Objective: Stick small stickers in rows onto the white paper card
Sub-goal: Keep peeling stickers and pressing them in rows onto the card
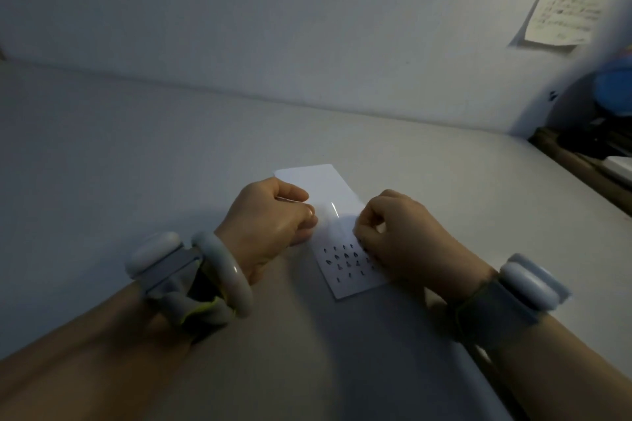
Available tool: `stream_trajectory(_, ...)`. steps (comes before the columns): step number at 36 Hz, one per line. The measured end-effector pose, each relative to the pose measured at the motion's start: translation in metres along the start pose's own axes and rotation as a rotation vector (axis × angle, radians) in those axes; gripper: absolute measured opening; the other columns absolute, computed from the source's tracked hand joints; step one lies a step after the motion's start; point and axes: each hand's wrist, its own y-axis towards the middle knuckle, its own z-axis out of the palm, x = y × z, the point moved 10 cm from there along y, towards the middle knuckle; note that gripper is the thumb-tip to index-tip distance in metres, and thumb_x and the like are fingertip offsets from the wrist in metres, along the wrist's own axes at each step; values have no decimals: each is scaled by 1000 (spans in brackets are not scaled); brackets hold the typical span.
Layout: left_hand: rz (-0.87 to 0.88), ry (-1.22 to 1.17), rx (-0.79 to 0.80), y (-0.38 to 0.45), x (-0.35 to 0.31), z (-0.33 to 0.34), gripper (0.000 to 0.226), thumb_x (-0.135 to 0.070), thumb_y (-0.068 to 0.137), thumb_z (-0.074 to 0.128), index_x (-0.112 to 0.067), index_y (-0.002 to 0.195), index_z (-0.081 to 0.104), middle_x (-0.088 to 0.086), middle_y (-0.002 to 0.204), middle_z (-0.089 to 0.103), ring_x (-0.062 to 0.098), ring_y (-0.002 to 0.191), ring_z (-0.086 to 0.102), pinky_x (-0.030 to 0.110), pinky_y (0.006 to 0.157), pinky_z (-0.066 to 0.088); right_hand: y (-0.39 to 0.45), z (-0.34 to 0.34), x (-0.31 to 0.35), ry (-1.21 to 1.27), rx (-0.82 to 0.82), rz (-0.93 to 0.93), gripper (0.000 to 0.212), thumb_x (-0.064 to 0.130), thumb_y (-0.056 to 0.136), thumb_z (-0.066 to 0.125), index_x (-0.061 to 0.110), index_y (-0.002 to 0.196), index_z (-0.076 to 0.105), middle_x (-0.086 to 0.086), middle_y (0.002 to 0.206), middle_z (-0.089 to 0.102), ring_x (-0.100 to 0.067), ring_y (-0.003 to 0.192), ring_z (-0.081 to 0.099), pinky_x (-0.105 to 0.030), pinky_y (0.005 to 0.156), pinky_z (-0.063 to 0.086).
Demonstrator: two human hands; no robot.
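Pressing a sticker into the top row of the white paper card.

The white paper card (345, 212) lies flat on the desk (171, 154) in front of me, its near half carrying four rows of small dark stickers (345, 258). My right hand (400, 236) is curled over the right end of the top row, fingertips bunched down onto the card; whether a sticker sits under them I cannot tell. My left hand (270, 225) holds the card's left edge, fingers curled with the thumb on top, steadying it. I judge the card about half filled. Next I need to lift my right hand cleanly, fetch another sticker, and keep spacing in line with the rows below.
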Motion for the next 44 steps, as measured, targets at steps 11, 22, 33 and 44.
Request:
stream_trajectory(11,-9,3,3,-1,-1,0,15,-1,84,62,-15,88,58,11,95,65,22,88,67,33,77,57,0,0,-25,321,14,177,6,22,87,58,16,85,58,0,75,63,-11,61,57,-22,55,50)
stream_trajectory(22,-9,12,22,-2,2,1,14,-3,84,62,-15,89,58,10,92,67,22,87,68,35,79,57,-1,2,-17,168,43,132,7,30,87,59,28,82,55,6,95,53,-14,84,56,-35,84,49)
stream_trajectory(33,-15,-88,68,-8,-7,5,14,-3,86,61,-10,98,59,13,90,68,22,79,70,25,57,56,-6,-2,-7,63,-20,12,10,24,91,49,28,86,58,12,94,48,-11,91,47,-31,87,42)
stream_trajectory(44,56,-133,103,-14,-18,12,16,-4,84,61,-13,98,60,5,92,70,14,78,69,17,60,55,-26,-50,24,197,-444,-141,8,19,86,50,24,84,57,15,79,54,-2,78,50,-14,66,42)
